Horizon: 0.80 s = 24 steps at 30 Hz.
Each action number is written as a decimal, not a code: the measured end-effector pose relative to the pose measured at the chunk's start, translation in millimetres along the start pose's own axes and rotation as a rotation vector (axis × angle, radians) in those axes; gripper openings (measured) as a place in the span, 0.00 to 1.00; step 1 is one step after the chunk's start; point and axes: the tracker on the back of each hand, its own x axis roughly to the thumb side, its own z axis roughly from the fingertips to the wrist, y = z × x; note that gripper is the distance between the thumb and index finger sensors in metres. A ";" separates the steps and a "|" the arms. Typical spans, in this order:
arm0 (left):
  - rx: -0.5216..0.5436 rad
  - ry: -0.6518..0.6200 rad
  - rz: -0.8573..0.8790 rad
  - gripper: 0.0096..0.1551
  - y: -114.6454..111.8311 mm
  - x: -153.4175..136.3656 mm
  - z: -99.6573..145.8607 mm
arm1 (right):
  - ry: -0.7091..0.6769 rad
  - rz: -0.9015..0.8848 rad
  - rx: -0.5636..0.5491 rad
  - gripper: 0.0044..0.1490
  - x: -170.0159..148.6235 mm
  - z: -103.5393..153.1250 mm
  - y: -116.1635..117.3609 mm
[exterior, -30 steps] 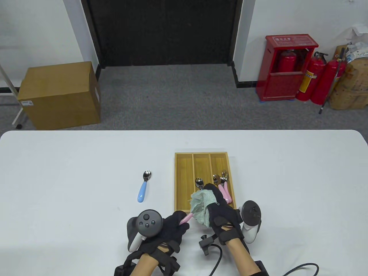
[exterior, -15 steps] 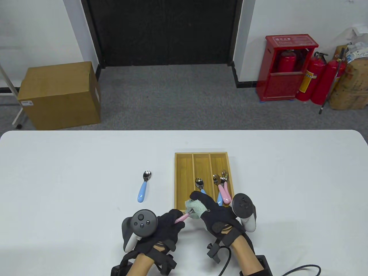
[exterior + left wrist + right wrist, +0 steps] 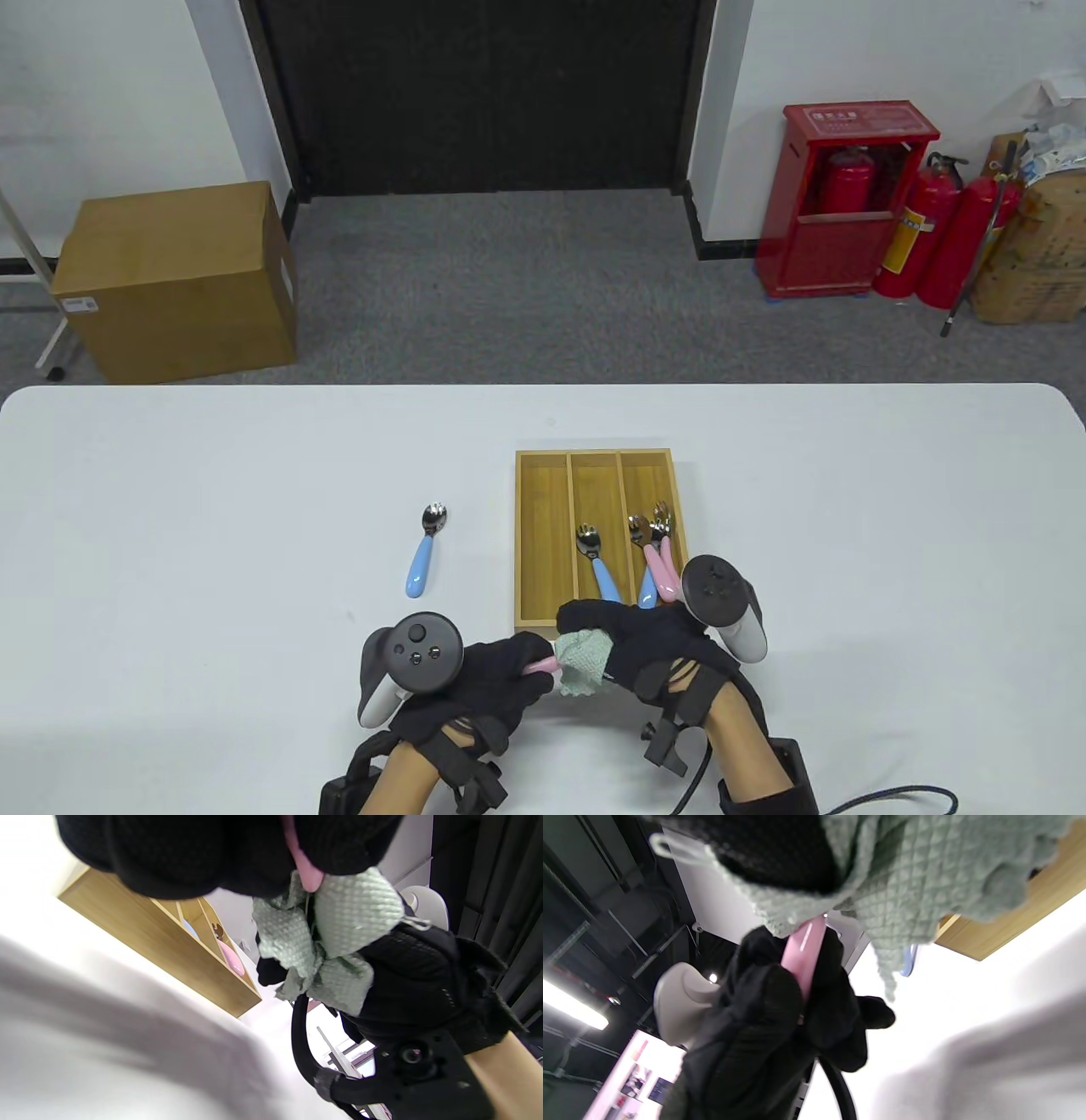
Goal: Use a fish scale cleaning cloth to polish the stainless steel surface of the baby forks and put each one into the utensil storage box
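Note:
My left hand grips the pink handle of a baby fork, also seen in the left wrist view and the right wrist view. My right hand holds the pale green fish scale cloth wrapped around the fork's metal head, which is hidden. Both hands sit just in front of the wooden utensil storage box. Inside it lie a blue-handled fork in the middle slot and several pink- and blue-handled forks in the right slot. Another blue-handled fork lies on the table left of the box.
The white table stretches wide on both sides. Beyond its far edge stand a cardboard box on the floor and a red extinguisher cabinet.
Both hands with fork and cloth have drawn back toward me, off the box's front edge. The cloth has bunched tighter over the fork head. The blue fork in the middle slot is now uncovered.

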 end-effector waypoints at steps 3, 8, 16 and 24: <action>0.011 0.000 -0.023 0.28 2.8 0.3 0.7 | -0.015 0.118 -0.032 0.34 6.5 -2.1 3.3; 0.038 0.003 -0.023 0.27 8.4 -1.8 2.5 | -0.063 0.263 -0.129 0.32 17.2 -2.6 9.1; 0.070 0.017 -0.060 0.27 13.0 -2.5 3.2 | -0.081 0.385 -0.298 0.30 21.5 -2.3 7.6; 0.114 0.037 -0.077 0.27 17.8 -3.7 5.6 | -0.080 0.531 -0.455 0.30 26.8 1.2 6.7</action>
